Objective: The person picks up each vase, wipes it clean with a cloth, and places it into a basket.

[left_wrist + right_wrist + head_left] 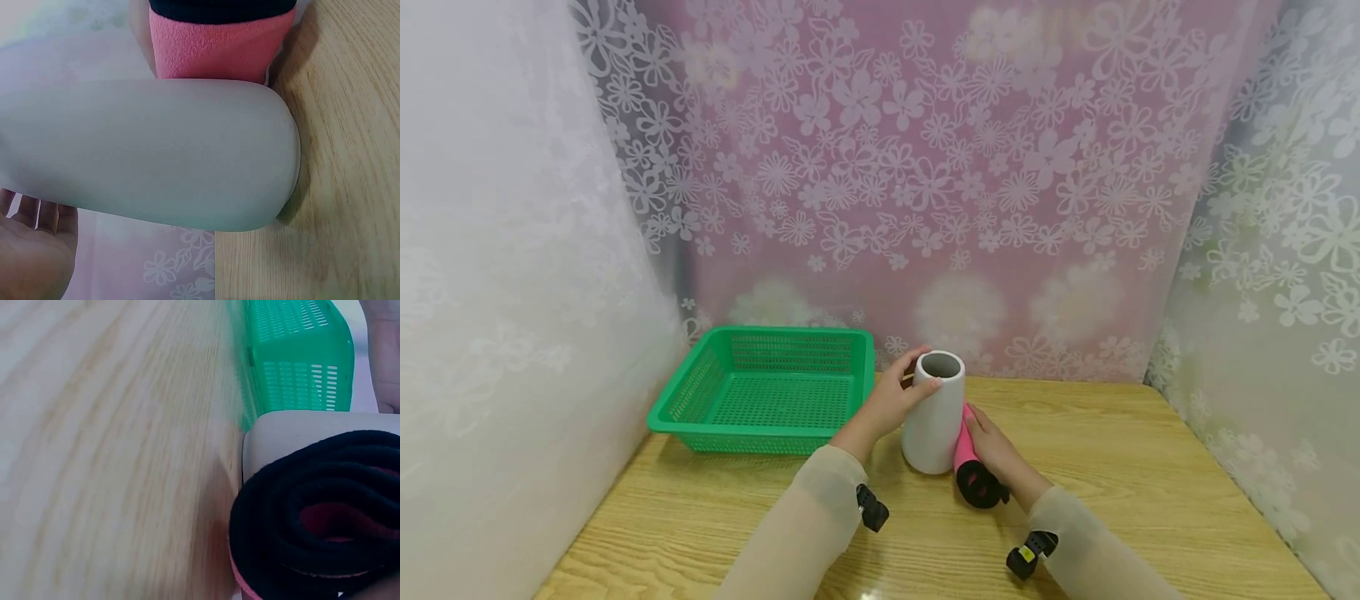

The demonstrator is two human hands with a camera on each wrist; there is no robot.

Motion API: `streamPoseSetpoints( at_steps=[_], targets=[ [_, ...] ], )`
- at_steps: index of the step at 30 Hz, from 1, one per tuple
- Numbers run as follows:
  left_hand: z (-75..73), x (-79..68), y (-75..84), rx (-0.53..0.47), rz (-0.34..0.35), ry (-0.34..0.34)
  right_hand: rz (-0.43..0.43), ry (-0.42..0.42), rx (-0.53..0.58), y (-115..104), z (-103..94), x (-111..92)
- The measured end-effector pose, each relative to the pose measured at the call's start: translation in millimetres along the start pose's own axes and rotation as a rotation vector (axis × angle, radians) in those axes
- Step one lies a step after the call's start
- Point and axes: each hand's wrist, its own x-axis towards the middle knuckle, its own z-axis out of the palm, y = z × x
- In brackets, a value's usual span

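Observation:
A tall white vase (932, 425) with an open round mouth stands upright on the wooden table. My left hand (891, 400) grips it near the top, thumb at the front of the rim and fingers round the far left side. Right beside the vase lies a rolled pink fleecy cloth (965, 446) with a black band at its near end. My right hand (992, 446) holds this roll from the right, close against the vase's lower side. In the right wrist view the black end (300, 512) shows several wound layers.
A green perforated plastic basket (760, 443) stands to the left, near the back of the table (1120, 467). Flower-patterned curtains (925, 208) close off the back and both sides. A small black camera is strapped to each wrist.

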Motion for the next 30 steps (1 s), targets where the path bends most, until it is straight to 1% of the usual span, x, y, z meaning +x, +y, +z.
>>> streamPoseSetpoints(
  at_steps=[5,8,11,12,13,17,18,19,24,30],
  targets=[
    [0.4,2.1,-0.4,0.008,-0.014,-0.016,-0.015,-0.034,-0.005,3.6,-5.4,-3.6],
    [0.4,2.1,0.6,0.001,-0.027,-0.016,-0.030,-0.082,0.005,3.2,-11.5,-6.8],
    [0.1,-0.5,2.4,-0.013,-0.023,-0.004,-0.027,-0.138,0.006,0.8,-18.3,-9.4],
    [-0.1,-2.7,6.4,-0.016,-0.024,-0.005,-0.027,-0.156,0.005,-0.3,-20.6,-10.4],
    [-0.4,-3.3,6.8,-0.014,-0.018,-0.004,-0.028,-0.172,0.003,-1.8,-23.1,-11.4],
    [-0.9,-1.9,5.0,-0.006,-0.013,-0.011,-0.019,-0.206,-0.014,-3.9,-32.5,-14.5],
    [-0.9,-1.5,4.6,-0.001,-0.010,-0.011,-0.021,-0.211,-0.016,-4.2,-34.5,-15.0],
    [-0.7,0.2,0.5,0.001,-0.004,-0.009,-0.021,-0.213,-0.020,-4.6,-36.7,-15.6],
    [-0.2,0.2,-0.7,-0.002,0.000,-0.007,-0.005,-0.213,-0.014,-7.1,-47.4,-18.7],
    [-0.9,1.6,-3.3,-0.016,0.002,-0.001,0.005,-0.164,-0.008,-17.1,-59.9,-21.8]
  ],
)
